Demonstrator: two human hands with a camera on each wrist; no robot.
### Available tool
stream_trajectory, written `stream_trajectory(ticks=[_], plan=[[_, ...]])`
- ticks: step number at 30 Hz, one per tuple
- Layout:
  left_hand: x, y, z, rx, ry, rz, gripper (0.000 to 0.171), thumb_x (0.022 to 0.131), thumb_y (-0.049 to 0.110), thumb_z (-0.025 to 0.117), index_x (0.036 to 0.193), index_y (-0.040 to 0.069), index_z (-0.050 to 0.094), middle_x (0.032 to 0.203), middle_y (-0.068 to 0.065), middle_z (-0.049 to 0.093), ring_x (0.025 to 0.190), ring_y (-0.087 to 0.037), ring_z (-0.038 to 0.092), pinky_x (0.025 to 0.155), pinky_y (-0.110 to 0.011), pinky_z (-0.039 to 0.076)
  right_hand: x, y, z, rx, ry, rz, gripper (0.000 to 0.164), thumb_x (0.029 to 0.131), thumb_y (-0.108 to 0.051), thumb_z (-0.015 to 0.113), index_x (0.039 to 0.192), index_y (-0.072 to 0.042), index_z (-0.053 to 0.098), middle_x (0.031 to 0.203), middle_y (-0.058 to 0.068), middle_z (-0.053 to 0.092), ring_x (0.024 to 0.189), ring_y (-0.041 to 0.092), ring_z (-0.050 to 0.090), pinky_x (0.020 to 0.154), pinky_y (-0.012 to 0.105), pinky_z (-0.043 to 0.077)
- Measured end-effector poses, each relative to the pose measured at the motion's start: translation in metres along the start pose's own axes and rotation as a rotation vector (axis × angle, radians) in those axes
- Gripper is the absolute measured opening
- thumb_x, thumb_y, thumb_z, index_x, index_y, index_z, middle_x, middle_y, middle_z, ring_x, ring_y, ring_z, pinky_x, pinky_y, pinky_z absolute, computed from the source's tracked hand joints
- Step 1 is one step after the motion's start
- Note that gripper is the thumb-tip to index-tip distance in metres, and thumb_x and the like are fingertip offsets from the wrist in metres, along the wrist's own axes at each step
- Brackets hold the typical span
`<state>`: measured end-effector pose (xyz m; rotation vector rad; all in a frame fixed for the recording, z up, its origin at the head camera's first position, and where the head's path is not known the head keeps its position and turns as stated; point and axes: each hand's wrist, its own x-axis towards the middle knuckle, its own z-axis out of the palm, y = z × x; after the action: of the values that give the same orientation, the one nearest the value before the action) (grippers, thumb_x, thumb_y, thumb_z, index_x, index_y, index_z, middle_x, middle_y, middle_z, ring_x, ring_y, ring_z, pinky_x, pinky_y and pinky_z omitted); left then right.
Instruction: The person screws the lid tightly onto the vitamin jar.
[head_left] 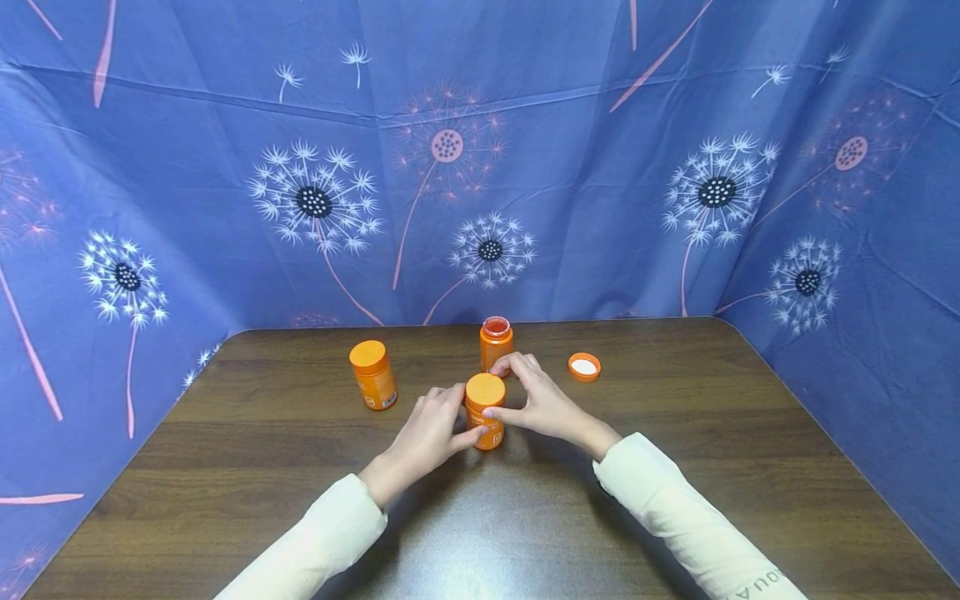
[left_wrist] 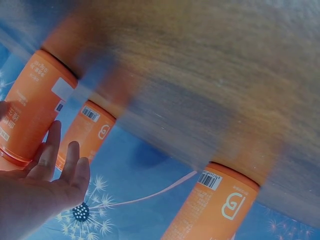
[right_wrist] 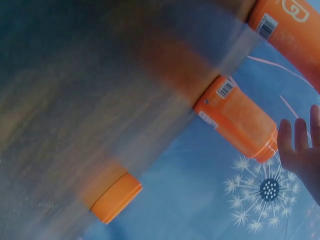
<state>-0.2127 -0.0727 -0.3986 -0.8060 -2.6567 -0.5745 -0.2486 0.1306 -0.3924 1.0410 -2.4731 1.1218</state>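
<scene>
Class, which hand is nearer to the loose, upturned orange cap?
The right hand; it is at the front capped bottle, with the loose cap beyond and to the right. The left hand is on that bottle's left side, farther away.

head: bright, sharp, glare on near tabletop (head_left: 517, 521) | wrist views: dimmer, hazy, tabletop blurred
</scene>
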Motion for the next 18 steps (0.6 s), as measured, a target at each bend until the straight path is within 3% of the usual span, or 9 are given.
stream_trajectory(ticks=[7,18], plan=[[0.000,0.000,0.000,-0.003,0.003,-0.006,0.048,0.079,0.038,0.068,0.112,0.008,0.051,0.095,-0.004,0.064,0.090,-0.026,0.057,0.077,-0.040,0.042,-0.001,0.000,0.001,-0.012,0.016,-0.012,0.050,0.070,-0.033,0.078,0.106,-0.015,0.048,0.103,-0.006,0.051,0.099,0.013,0.043,0.087,0.042,0.041],[0.001,0.001,0.000,-0.003,-0.028,-0.022,0.048,0.079,0.038,0.068,0.112,0.008,0.051,0.094,-0.004,0.064,0.089,-0.023,0.055,0.078,-0.039,0.042,-0.001,-0.003,-0.010,0.018,-0.097,-0.029,0.053,0.077,-0.029,0.072,0.124,-0.013,0.051,0.120,-0.004,0.050,0.111,0.015,0.038,0.094,0.043,0.035]])
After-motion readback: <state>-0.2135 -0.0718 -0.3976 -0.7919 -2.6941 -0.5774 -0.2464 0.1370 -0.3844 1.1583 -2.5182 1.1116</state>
